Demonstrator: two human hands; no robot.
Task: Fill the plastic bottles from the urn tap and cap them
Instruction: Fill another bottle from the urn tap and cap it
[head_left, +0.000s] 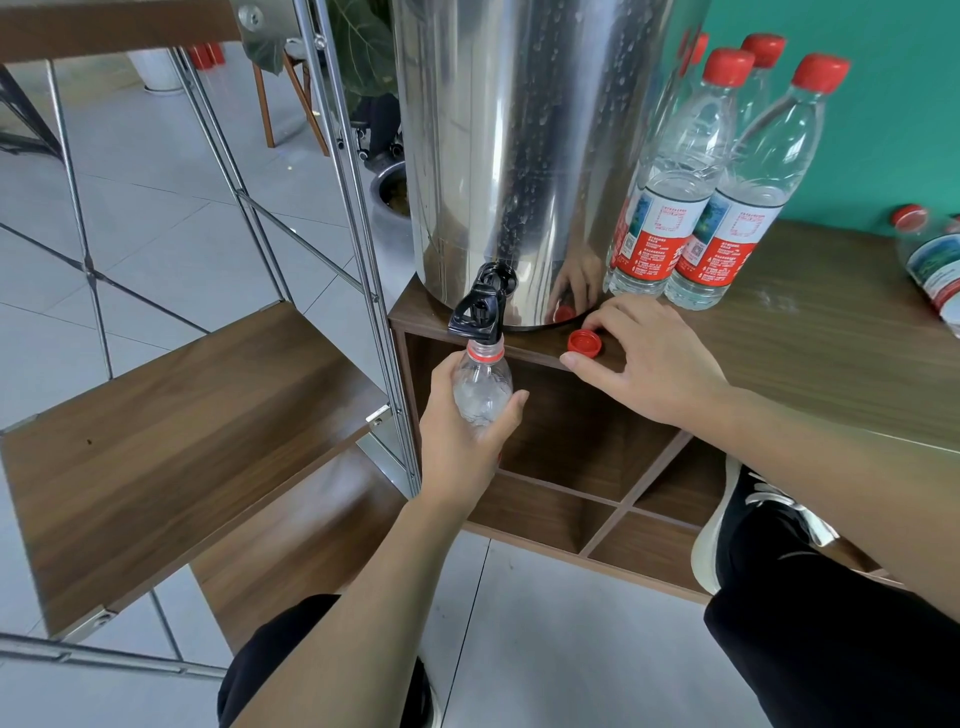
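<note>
while the bottle (482, 387) is held up under the black tap (480, 309) of the steel urn (519, 156), it is gripped by the left hand (462, 436), whose fingers are wrapped round its clear body, the open red-ringed neck sitting right at the spout. no stream can be made out, and how full the bottle is cannot be told. just right of the tap, a loose red cap (583, 343) lies on the desk (810, 338) near its front edge, touched by the fingertips of the right hand (644, 364), whose fingers are curved over it but not yet closed round it. a nudge there could likely send the cap off the edge to the floor; a neck drifting off the spout would likely spill water. further right, capped bottles (727, 208) stand beside the urn, red and white labels printed too small to be read.
</note>
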